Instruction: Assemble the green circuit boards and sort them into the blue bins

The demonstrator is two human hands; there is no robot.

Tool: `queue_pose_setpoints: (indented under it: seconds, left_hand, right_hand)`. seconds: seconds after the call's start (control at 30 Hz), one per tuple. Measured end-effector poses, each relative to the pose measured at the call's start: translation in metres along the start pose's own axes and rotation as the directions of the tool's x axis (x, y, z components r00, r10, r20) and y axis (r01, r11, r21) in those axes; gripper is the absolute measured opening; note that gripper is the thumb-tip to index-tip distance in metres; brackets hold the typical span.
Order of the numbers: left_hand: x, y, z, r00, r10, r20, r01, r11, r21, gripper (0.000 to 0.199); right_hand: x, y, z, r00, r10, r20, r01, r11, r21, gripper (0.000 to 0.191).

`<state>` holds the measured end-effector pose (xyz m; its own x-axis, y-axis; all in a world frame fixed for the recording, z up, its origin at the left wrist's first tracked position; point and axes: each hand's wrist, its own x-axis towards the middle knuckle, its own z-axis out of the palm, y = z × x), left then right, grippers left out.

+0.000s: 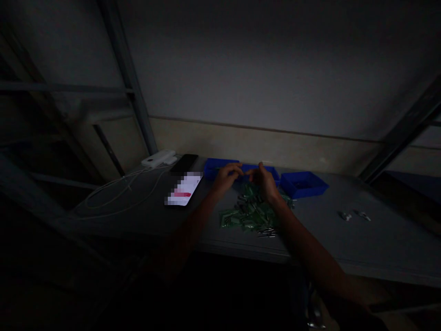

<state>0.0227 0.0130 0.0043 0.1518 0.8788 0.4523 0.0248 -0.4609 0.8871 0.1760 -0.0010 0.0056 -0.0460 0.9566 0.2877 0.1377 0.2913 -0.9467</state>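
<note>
My left hand (227, 177) hovers at the blue bins, its fingers bent and tips drawn together. Close beside it, my right hand (264, 181) faces it with thumb and fingers pinched and one finger raised. Whatever is between the fingertips is too small and dark to make out. Below the hands lies a pile of small green plastic packets (257, 214), with thin metal pins (268, 231) at its front edge. Behind the hands stand a left blue bin (211, 169) and a middle blue bin (274, 174), both partly covered by the hands.
A third blue bin (305, 185) stands to the right, with small dark pieces inside. Two small white items (345, 215) lie farther right. On the left are a lit phone (186, 191), a dark phone (185, 162), a white power bank (158, 158) and looped white cables (103, 205).
</note>
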Motion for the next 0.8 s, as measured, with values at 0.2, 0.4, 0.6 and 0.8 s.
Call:
queue_pose_setpoints:
  seconds: [0.2, 0.4, 0.6, 0.8]
  left_hand:
    - [0.001, -0.004, 0.005, 0.999, -0.023, 0.043, 0.015, 0.982, 0.186, 0.016]
    - [0.000, -0.008, 0.007, 0.996, -0.054, -0.072, 0.069, 0.973, 0.221, 0.016]
    - [0.003, -0.006, 0.002, 0.981, -0.124, -0.149, 0.135, 0.989, 0.066, 0.015]
    - [0.003, -0.003, 0.004, 0.981, -0.131, -0.141, 0.138, 0.989, 0.045, 0.015]
  right_hand:
    - [-0.009, -0.003, 0.006, 0.974, -0.176, 0.140, 0.221, 0.865, -0.450, 0.033]
    - [-0.021, -0.012, 0.013, 0.861, -0.158, 0.483, 0.466, 0.626, -0.625, 0.016]
    - [-0.030, -0.008, 0.023, 0.822, -0.142, 0.551, 0.550, 0.449, -0.704, 0.032]
    - [-0.032, 0.003, 0.031, 0.823, -0.128, 0.553, 0.556, 0.379, -0.740, 0.047]
